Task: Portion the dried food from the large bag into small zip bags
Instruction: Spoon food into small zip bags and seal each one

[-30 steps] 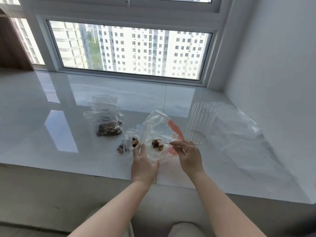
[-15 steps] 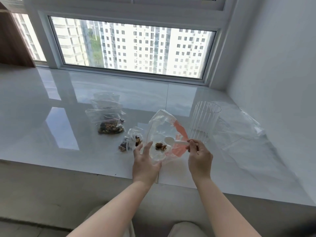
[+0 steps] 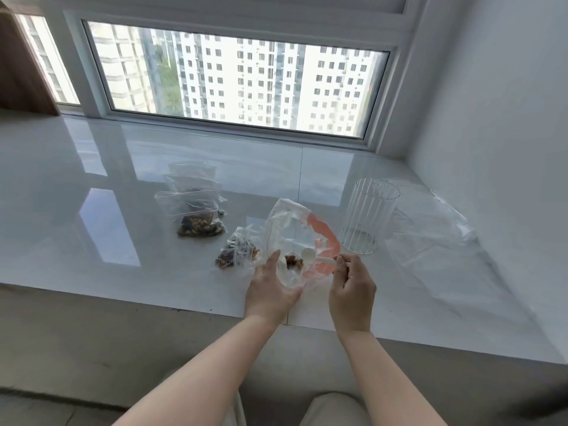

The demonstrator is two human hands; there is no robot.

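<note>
The large clear bag [image 3: 289, 229] with an orange-pink patch stands open on the white sill, a small clump of dried food [image 3: 293, 262] at its bottom. My left hand [image 3: 270, 290] grips the bag's near edge, fingers curled around the plastic. My right hand [image 3: 352, 287] pinches the handle of a white spoon [image 3: 316, 255] whose bowl is inside the bag just above the food. A small filled zip bag [image 3: 238, 252] lies just left of the large bag. Further left lie stacked small zip bags [image 3: 193, 207], the front one holding dried food.
A ribbed clear glass [image 3: 367, 215] stands upright right of the large bag. Crumpled clear plastic [image 3: 430, 222] lies beyond it by the right wall. The sill's front edge [image 3: 153, 299] runs just below my hands; the window is behind.
My right hand has drawn back to the right, and the white spoon now shows in its pinch, its bowl inside the bag. My left hand keeps its grip on the bag.
</note>
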